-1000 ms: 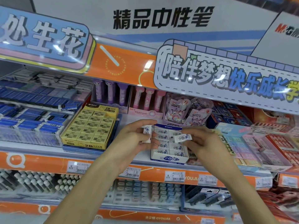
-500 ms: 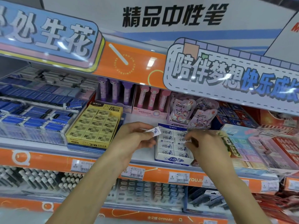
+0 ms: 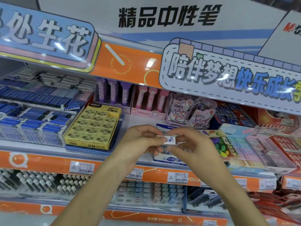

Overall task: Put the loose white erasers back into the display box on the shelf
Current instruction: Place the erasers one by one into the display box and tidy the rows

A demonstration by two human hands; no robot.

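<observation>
A small white eraser [image 3: 168, 139] with blue lettering is pinched between both hands, just above and in front of the white-and-blue display box [image 3: 170, 159] on the shelf. My left hand [image 3: 138, 144] grips its left end with thumb and fingers. My right hand [image 3: 193, 144] holds its right end and covers most of the box. Only the box's front wall and a strip of its back edge show. The erasers inside are largely hidden behind my fingers.
A yellow 2B eraser box [image 3: 94, 126] stands left of the hands. Blue eraser packs [image 3: 32, 121] fill the far left. Pink and purple pen boxes [image 3: 146, 101] sit behind, colourful eraser trays [image 3: 254, 147] to the right. An orange price rail [image 3: 97, 167] runs along the shelf edge.
My right hand left the box and came up to meet my left hand. The eraser held by my left hand alone is now gripped by both, over the box.
</observation>
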